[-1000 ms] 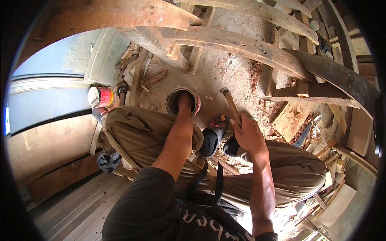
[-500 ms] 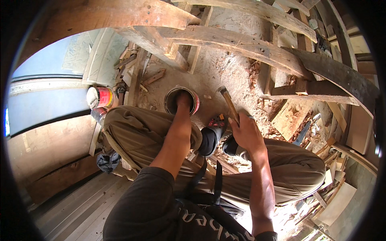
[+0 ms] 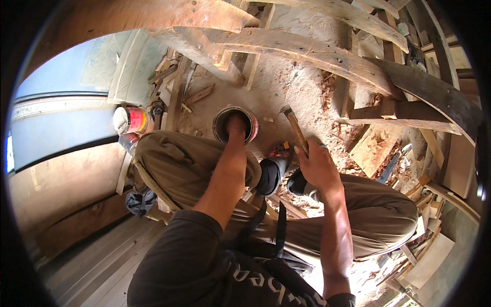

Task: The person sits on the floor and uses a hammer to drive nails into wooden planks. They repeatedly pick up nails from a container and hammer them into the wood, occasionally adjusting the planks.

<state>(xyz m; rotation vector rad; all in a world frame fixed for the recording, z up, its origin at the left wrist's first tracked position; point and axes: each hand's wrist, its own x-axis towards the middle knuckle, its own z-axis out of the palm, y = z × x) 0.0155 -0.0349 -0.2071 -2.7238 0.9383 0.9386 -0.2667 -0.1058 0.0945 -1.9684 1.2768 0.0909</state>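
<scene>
Head view: sawdust-strewn floor under curved timber frames. Left grip reaches inside open tin, closure hidden. Right grip clamped on hammer, beside my shoes.

- a round open tin is standing on the sawdust-covered ground in front of the person's knees; its rim is metal-grey and its outer wall is showing a red band at the right side.
- the left hand is reaching down inside this tin.
- a second tin is lying on its side to the left, with a pale lid facing the camera and a label wrapping it in red and yellow.
</scene>
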